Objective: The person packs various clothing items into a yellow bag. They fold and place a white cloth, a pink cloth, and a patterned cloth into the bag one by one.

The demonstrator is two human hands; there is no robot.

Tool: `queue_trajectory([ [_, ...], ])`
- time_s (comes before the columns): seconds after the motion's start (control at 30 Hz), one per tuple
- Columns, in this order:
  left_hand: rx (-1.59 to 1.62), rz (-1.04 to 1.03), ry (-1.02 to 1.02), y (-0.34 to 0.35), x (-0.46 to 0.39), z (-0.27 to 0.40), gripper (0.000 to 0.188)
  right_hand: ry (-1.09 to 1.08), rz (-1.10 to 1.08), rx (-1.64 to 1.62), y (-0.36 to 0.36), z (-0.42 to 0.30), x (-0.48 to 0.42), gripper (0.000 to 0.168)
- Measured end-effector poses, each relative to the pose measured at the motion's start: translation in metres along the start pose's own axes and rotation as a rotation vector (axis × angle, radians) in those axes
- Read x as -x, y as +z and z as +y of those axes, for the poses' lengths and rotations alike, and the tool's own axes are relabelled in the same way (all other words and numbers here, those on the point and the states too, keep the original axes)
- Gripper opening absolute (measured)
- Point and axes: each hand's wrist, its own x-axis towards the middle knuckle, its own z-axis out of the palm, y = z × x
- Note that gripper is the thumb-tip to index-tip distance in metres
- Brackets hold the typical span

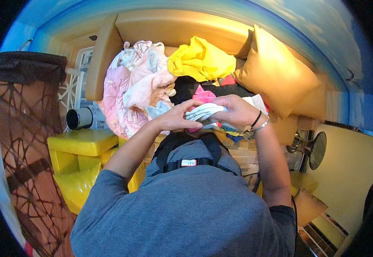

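Above my lap, a bunched white cloth (207,110) with a faint small pattern is stretched between my two hands. My left hand (175,117) has its thumb and fingers around the left end of the cloth. My right hand (237,110), with a dark band and a silvery bracelet at the wrist, grips the other end. Just beyond lie a bright pink cloth (203,94) and black fabric (186,86). A crumpled yellow cloth (202,59) rests behind them. Pale pink fluffy garments (141,77) are heaped to the left. Some coloured fabric beneath my right hand is partly hidden.
The clothes lie on a tan sofa (173,25), with a large tan cushion (276,74) at its right. A glossy yellow seat (83,141) and a dark-ended cylinder (79,118) are on the left. A round object on a stand (318,150) is at right.
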Motion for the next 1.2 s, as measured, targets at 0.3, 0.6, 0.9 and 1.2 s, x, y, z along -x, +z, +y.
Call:
queue_trajectory([
  [0.3,0.317,-0.105,-0.239,0.028,-0.010,0.030,0.035,0.061,-0.221,0.176,-0.027,0.028,0.031,0.034],
  [0.6,0.026,0.082,-0.214,0.066,-0.025,0.029,0.041,-0.126,-0.189,-0.056,-0.029,0.047,0.018,0.027],
  [0.9,0.369,0.265,-0.280,0.073,-0.036,0.048,0.034,-0.183,-0.150,-0.014,-0.065,0.079,0.017,0.030],
  [1.2,0.164,0.134,-0.217,0.081,-0.050,0.040,0.042,-0.165,-0.159,-0.484,-0.061,0.086,0.015,0.034],
])
